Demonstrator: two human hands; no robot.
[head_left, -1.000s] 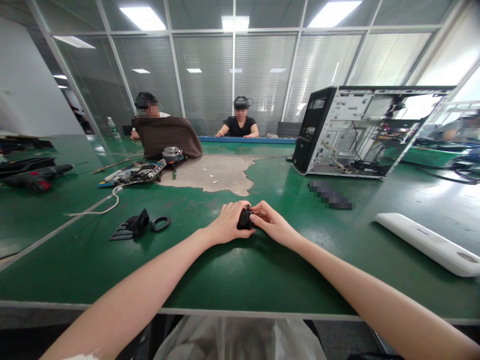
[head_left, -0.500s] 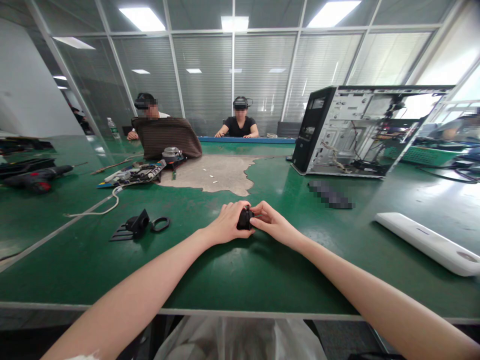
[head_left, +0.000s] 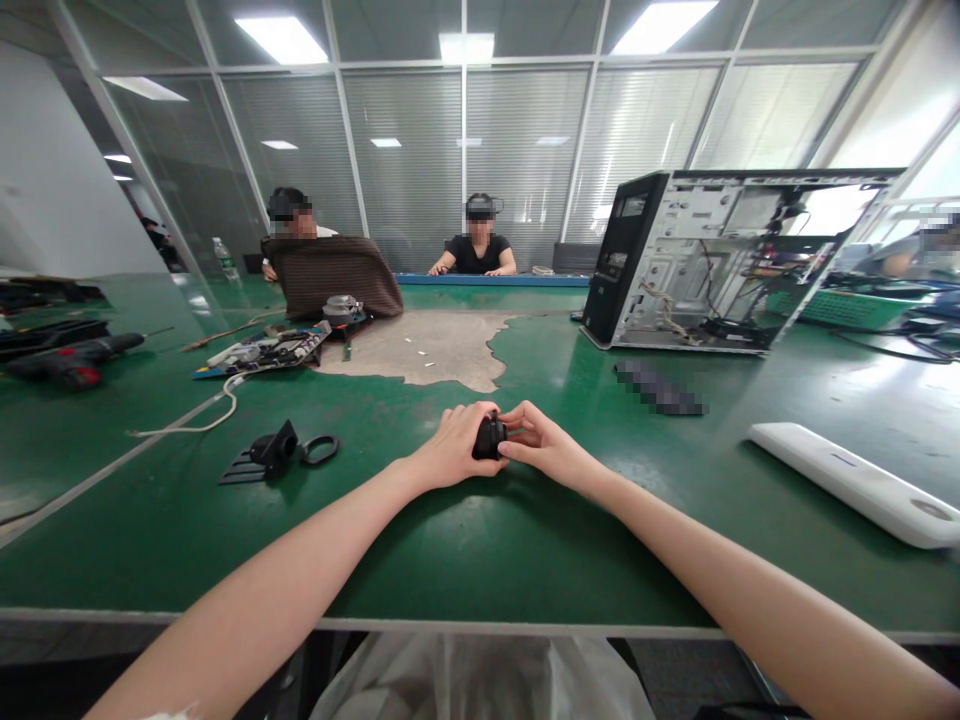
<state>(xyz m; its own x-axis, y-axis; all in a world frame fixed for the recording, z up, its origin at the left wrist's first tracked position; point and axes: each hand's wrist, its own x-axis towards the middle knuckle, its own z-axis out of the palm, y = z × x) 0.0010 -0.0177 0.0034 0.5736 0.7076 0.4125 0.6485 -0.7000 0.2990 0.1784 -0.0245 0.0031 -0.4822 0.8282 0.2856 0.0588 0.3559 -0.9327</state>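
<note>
Just above the green table, a small black device with a rounded, stepped end (head_left: 490, 438) sits between my two hands; its exact kind is unclear. My left hand (head_left: 452, 442) wraps round its left side, thumb below and fingers over the top. At its right end, the fingertips and thumb of my right hand (head_left: 546, 446) pinch the rounded part. Parts of the device are hidden behind the fingers. To the left on the table lie a black slotted bracket (head_left: 271, 452) and a black ring (head_left: 320, 450).
An open computer case (head_left: 637, 265) stands at the back right, with a white elongated device (head_left: 855, 485) nearer. A circuit board (head_left: 262, 352) and a power drill (head_left: 79, 358) lie to the left. Two people sit across the green table (head_left: 450, 560).
The view has shifted very slightly. My hands hold almost the same pose, and slightly more of the black device's rounded end shows between them.
</note>
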